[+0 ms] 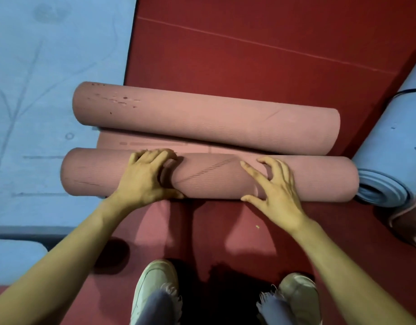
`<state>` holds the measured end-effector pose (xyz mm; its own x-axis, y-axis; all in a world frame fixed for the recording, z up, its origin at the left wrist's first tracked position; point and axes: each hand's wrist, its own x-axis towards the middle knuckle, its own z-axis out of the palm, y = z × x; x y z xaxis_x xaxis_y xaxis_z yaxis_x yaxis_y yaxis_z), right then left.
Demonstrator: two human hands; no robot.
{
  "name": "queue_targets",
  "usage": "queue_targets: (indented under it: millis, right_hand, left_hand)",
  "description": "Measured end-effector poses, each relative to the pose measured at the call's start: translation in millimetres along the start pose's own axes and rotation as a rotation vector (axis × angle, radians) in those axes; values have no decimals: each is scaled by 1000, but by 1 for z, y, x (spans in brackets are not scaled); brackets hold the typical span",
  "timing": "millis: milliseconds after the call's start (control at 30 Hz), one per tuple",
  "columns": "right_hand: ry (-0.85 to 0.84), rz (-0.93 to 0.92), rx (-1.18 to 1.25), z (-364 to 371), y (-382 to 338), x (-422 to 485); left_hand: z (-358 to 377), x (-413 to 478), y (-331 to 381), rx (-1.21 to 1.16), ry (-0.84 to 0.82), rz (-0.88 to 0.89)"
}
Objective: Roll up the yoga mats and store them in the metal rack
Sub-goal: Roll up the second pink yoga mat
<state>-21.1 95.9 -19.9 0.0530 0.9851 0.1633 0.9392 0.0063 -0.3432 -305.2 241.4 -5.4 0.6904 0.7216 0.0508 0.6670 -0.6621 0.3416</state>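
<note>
Left hand (pixel 146 177) and right hand (pixel 275 191) both curl over the near pink roll (pixel 214 179), probably to keep the winding tight.

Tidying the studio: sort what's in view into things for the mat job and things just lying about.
Job: near pink roll, held by left hand and right hand; far pink roll; flat blue mat; rolled blue mat.
Not the job: red floor; worn shoes.

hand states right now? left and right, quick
Left hand: grips the near pink roll, fingers curled over its top.
Right hand: holds the same roll, fingers spread and bent over it.
</note>
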Motion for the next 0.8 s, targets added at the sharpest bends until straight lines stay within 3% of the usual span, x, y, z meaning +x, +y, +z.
queue_targets:
  millis: [167,567,700,800]
  right_hand:
    - [31,-1,-70,4,-1,-3]
    - [-65,111,56,-11,4,29]
    - [-100,326,-11,-23,9,54]
    - [-247,465,-149,-24,18,72]
  left_hand:
    - [2,-3,-1,35,73,36]
    - [14,-4,2,42,135,-18]
    - [16,-9,2,73,156,12]
    - [18,-10,2,92,170,30]
